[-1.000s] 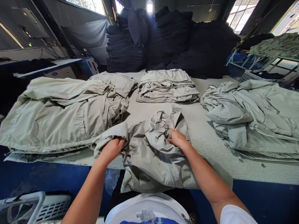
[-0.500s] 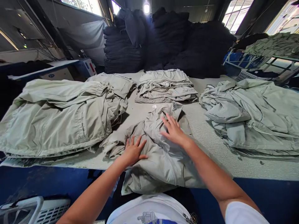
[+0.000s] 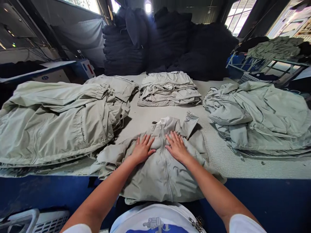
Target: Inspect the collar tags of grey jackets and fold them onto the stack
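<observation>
A light grey-green zip-front jacket (image 3: 155, 174) lies face up before me, its lower edge at the table's front edge. Its zipper runs down the middle, and the collar end points away from me. On the upper left of its chest rests my left hand (image 3: 143, 149), flat with fingers spread. My right hand (image 3: 177, 147) presses on the other side of the zipper, fingers also spread. Neither hand grips the cloth. One sleeve lies bunched to the left, and a flap of fabric sticks up near the collar on the right.
Piles of similar garments lie at left (image 3: 53, 123), at right (image 3: 267, 119) and in a folded stack (image 3: 170, 90) at the back of the table (image 3: 218, 165). Tall dark fabric stacks (image 3: 167, 48) stand behind. A white plastic basket (image 3: 51, 221) is below on the left.
The jacket's zipper and collar have straightened toward the middle. My left hand has moved up the chest; my right hand has come down flat onto the cloth.
</observation>
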Demonstrator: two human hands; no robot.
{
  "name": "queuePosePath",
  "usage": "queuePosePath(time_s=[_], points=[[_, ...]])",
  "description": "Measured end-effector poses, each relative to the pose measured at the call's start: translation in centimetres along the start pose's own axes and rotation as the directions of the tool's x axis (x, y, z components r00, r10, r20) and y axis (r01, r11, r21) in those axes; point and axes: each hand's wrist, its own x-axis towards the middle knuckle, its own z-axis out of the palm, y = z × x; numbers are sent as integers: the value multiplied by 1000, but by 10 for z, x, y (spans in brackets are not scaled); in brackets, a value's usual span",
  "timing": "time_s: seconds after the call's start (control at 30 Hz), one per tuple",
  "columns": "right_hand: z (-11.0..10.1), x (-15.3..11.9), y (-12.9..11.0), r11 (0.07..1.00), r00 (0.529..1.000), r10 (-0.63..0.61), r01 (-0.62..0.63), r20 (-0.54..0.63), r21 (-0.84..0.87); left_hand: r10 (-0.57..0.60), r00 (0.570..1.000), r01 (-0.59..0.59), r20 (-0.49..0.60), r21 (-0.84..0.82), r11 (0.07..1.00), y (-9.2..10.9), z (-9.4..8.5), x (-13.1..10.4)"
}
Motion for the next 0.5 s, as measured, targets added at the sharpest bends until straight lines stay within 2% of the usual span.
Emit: queuePosePath(time_s=[0.07,0.1,0.17,0.23,0.27,0.33,0.4,0.43,0.47,0.5], points=[[13,10,7,999,1000,-5,3,31,45,0,1000,-1,10,33,999,0,25,-5],[14,16,13,996,1000,0,0,3,94,3,1000,-3,11,39,999,-2,33,-9],[6,35,29,980,988,75,-48,-137,192,6,1000,-6,-1,32,999,-6,40,-17],[-7,61,42,945,932,252,-180,-261,272,4,1000,-4,-21,-3,1000,-9,40,-22],[-13,74,45,915,906,335,-248,-258,318,4,999,-5,-34,-36,999,-9,40,-23],[-20,93,41,854,903,405,-318,-141,412,-13,997,1,-77,-153,988,-12,41,-22],[-18,96,22,823,939,343,-286,-29,491,-105,982,45,-156,-348,937,-17,44,-20],[-14,89,9,828,966,258,-214,-14,519,-198,960,85,-198,-467,880,-21,46,-18],[-10,78,-6,839,988,152,-117,-24,531,-314,923,129,-222,-590,797,-26,45,-16],[-5,62,-21,843,999,-4,28,-46,537,-436,873,168,-220,-703,691,-32,43,-13]])
